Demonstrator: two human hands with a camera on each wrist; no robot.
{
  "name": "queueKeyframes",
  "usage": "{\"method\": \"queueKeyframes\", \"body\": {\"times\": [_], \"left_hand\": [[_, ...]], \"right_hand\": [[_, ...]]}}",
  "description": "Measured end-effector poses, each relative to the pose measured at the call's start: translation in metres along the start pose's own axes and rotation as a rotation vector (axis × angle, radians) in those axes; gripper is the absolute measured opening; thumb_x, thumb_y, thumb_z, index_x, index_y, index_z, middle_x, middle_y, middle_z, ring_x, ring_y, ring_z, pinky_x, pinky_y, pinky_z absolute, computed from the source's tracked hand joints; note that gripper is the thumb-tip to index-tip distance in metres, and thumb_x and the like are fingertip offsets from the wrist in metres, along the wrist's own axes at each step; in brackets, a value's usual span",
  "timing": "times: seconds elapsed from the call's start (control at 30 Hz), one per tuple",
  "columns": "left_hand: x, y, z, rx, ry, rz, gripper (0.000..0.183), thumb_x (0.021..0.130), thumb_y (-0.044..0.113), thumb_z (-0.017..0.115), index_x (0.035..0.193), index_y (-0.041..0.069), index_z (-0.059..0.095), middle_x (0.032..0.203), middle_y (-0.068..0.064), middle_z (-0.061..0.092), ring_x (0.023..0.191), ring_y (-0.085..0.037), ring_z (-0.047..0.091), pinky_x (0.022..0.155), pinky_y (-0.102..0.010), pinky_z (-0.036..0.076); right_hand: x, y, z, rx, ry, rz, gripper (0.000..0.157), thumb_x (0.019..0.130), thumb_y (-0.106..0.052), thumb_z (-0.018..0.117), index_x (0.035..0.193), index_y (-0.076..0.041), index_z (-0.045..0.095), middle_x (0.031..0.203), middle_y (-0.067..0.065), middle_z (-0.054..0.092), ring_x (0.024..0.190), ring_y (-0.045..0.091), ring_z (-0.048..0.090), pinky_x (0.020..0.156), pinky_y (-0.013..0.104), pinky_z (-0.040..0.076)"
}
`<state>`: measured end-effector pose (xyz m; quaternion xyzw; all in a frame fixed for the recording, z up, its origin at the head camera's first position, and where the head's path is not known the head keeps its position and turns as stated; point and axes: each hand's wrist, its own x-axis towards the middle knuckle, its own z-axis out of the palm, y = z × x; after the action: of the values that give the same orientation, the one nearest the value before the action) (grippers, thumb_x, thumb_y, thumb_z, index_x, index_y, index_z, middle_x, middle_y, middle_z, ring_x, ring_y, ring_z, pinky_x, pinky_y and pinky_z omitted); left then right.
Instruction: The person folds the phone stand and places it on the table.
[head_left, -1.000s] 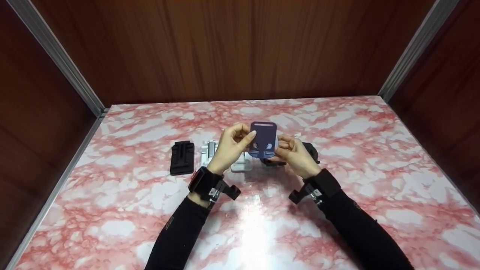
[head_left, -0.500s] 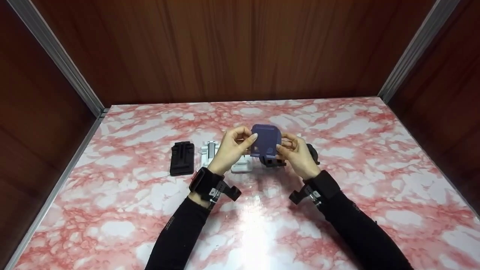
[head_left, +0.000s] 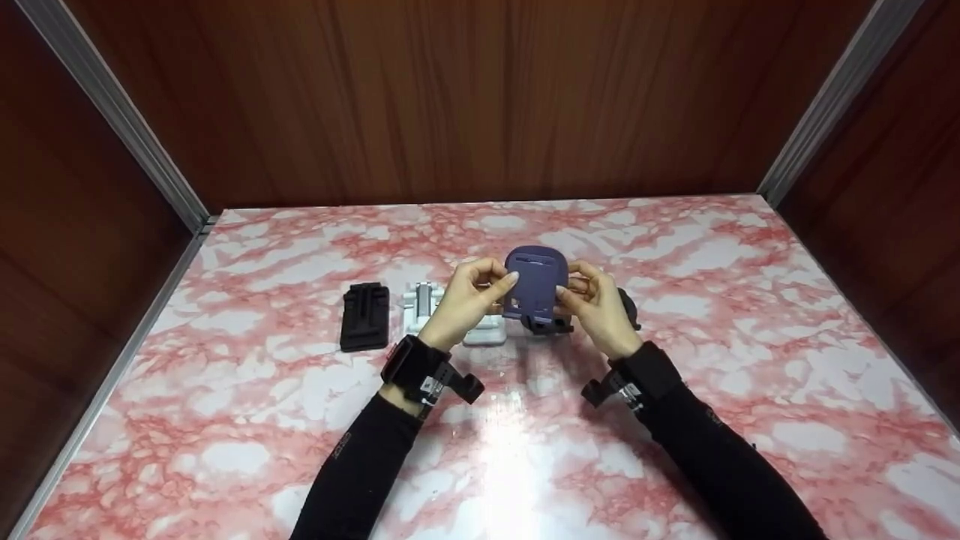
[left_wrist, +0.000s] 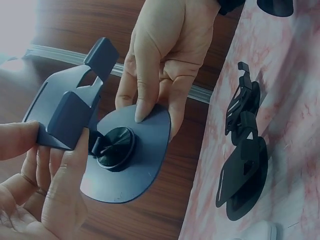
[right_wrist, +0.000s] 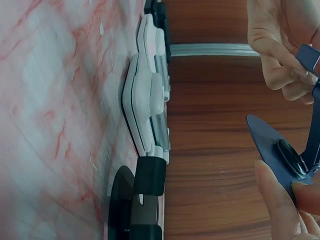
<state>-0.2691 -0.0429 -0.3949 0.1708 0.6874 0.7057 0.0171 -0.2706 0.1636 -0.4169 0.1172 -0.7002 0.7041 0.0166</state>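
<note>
A dark blue-purple phone stand (head_left: 535, 281) is held up above the table, its backrest plate facing the head camera. In the left wrist view, my left hand (left_wrist: 52, 185) pinches the edge of this plate, which has two hooked lips. My right hand (left_wrist: 165, 55) pinches the rounded base (left_wrist: 145, 160), which joins the plate at a black round pivot. The plate stands unfolded at an angle from the base. The right wrist view shows my right hand (right_wrist: 285, 210) with thumb and fingers on the base, while my left hand (right_wrist: 285, 50) is at the upper plate.
Left of the hands a folded black phone stand (head_left: 365, 316) lies on the marbled table (head_left: 262, 405). White phone stands (head_left: 485, 331) lie beside it, partly behind my left hand. Black stands (head_left: 547, 325) sit behind my right hand. Wood-grain panels (head_left: 480, 97) enclose the table.
The stand's plate has tilted and turned, and its rounded base now shows behind the plate's top instead of below it. Both hands keep their grip and have shifted slightly right.
</note>
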Motion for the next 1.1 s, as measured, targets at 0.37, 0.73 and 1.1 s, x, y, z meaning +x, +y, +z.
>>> {"method": "queueKeyframes", "body": {"times": [0.37, 0.73, 1.1], "left_hand": [[0.0000, -0.0028, -0.0024, -0.047, -0.022, -0.034, 0.013, 0.095, 0.006, 0.062, 0.083, 0.003, 0.060, 0.071, 0.002, 0.059, 0.063, -0.007, 0.061, 0.058, -0.023, 0.060], [0.0020, -0.0043, -0.0040, -0.051, -0.025, -0.092, 0.013, 0.095, 0.007, 0.062, 0.083, 0.007, 0.061, 0.073, 0.003, 0.059, 0.064, -0.007, 0.060, 0.057, -0.022, 0.059], [0.0028, -0.0079, -0.0038, -0.053, -0.030, -0.148, 0.017, 0.097, 0.008, 0.061, 0.080, 0.010, 0.060, 0.070, 0.004, 0.060, 0.061, -0.007, 0.059, 0.055, -0.020, 0.057]], "right_hand": [[0.0000, 0.0017, 0.0023, -0.083, 0.035, -0.120, 0.022, 0.093, 0.013, 0.055, 0.114, 0.010, 0.056, 0.097, 0.010, 0.074, 0.081, 0.009, 0.072, 0.073, 0.027, 0.062], [0.0005, 0.0018, 0.0048, -0.121, 0.068, -0.186, 0.020, 0.092, 0.014, 0.056, 0.111, 0.012, 0.057, 0.099, 0.024, 0.073, 0.079, 0.008, 0.072, 0.074, 0.029, 0.062], [0.0004, 0.0040, 0.0029, -0.263, 0.078, -0.340, 0.017, 0.091, 0.013, 0.058, 0.108, 0.012, 0.059, 0.097, 0.032, 0.070, 0.078, -0.002, 0.068, 0.071, 0.022, 0.061]]}}
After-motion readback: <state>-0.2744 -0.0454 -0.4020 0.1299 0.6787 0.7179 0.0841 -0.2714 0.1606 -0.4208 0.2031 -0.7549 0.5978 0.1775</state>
